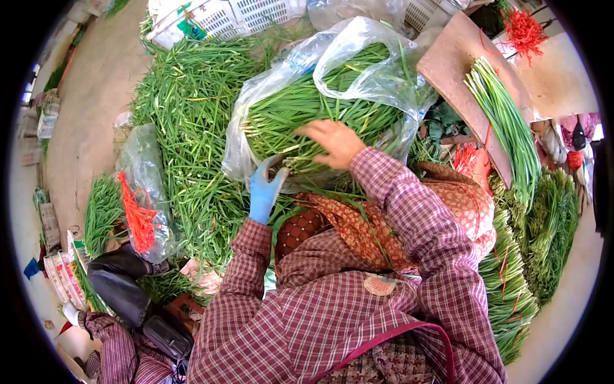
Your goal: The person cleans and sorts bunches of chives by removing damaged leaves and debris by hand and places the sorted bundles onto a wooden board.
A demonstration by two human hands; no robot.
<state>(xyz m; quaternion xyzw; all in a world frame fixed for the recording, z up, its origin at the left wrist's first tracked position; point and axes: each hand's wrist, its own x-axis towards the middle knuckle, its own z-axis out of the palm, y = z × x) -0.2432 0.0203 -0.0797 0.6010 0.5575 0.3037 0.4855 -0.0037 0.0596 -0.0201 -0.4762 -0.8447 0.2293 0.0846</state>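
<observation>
My left hand (265, 190), in a blue glove, is at the near left edge of a transparent plastic bag (238, 144). Its thumb and fingers are apart, close to the cut stem ends of the green chives (288, 118) in the bag. Over these chives lies my bare right hand (334, 142), slightly blurred, its fingers stretched out to the left. I see nothing held in it. The bag's mouth is spread wide, with a handle loop lying across the leaves.
Loose chives (198, 128) are heaped to the left. At the right, a tied bundle (502, 121) lies on a board (467, 70) near red ties (524, 32); more bundles (508, 288) stand below. White crates (236, 19) are behind. Another person's sleeve (118, 342) shows lower left.
</observation>
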